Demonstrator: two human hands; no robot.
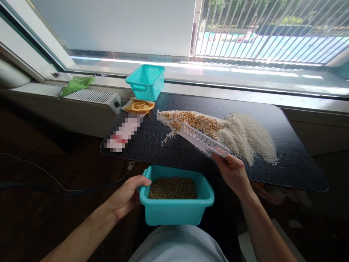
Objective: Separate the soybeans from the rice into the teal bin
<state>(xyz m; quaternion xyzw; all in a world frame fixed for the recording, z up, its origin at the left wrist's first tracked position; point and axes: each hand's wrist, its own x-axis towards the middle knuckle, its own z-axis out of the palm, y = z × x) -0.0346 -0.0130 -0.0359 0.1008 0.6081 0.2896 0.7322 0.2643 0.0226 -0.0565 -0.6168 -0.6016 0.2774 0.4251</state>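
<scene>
My left hand (130, 194) grips the left rim of a turquoise plastic bin (177, 213) just below the table's front edge. Dull greenish-brown round grains, perhaps peas, (173, 188) cover the bin's bottom. Closed around one end of a white slotted plastic strip (200, 140) is my right hand (231, 171). The strip stands on its long side at the front of a spread of yellow peas (188, 119) mixed with white rice. To the right, a larger heap of white rice (245, 134) lies close behind my right hand.
A second turquoise bin (147, 82) stands at the back left of the dark table (294, 160). An orange-yellow packet (139, 106) and a pixelated pinkish item (122, 134) lie at the left. A green cloth (77, 85) rests on the radiator (89, 96) beside the window.
</scene>
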